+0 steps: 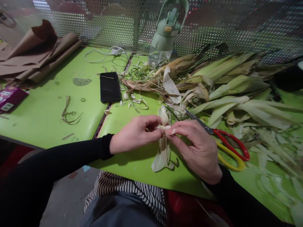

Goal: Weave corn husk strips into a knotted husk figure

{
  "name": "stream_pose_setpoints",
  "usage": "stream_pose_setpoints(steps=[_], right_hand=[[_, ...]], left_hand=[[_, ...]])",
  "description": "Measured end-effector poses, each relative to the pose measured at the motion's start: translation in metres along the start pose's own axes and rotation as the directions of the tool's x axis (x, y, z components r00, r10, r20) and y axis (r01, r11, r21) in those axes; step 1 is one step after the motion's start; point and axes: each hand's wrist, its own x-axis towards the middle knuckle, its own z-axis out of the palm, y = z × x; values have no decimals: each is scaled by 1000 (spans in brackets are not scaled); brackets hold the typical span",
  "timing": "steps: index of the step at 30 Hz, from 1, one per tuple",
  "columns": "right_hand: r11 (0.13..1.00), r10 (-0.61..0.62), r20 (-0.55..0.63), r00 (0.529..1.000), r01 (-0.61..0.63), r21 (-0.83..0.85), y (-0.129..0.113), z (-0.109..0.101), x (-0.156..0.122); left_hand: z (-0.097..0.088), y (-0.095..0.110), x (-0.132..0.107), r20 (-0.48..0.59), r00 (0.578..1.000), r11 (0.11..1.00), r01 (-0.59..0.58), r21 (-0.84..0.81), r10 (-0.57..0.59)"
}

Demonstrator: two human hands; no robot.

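A left hand and right hand work above a green desk, fingers pinching a pale corn-husk bundle at its narrow middle. Its ends spread beyond and nearer than the fingers. Scissors lie just right of them; loose husks beyond, rightward; a phone beyond, leftward.
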Motion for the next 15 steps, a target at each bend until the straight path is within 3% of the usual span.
stream_pose_setpoints(steps=[3, 8, 12, 15], right_hand=[[998, -41, 15, 999, 42, -55, 0, 2, 1], [998, 1, 7, 1000, -1, -60, -2, 6, 3], [980, 195, -9, 981, -195, 41, -4, 8, 0], [908, 386, -9, 923, -378, 182, -4, 9, -2]], left_hand=[[0, -1, -1, 14, 999, 988, -43, 148, 42], [0, -1, 0, -12, 996, 981, -87, 172, 90], [0, 1, 1, 40, 999, 996, -9, 93, 5], [0, 3, 1, 122, 990, 997, 76, 2, -76]])
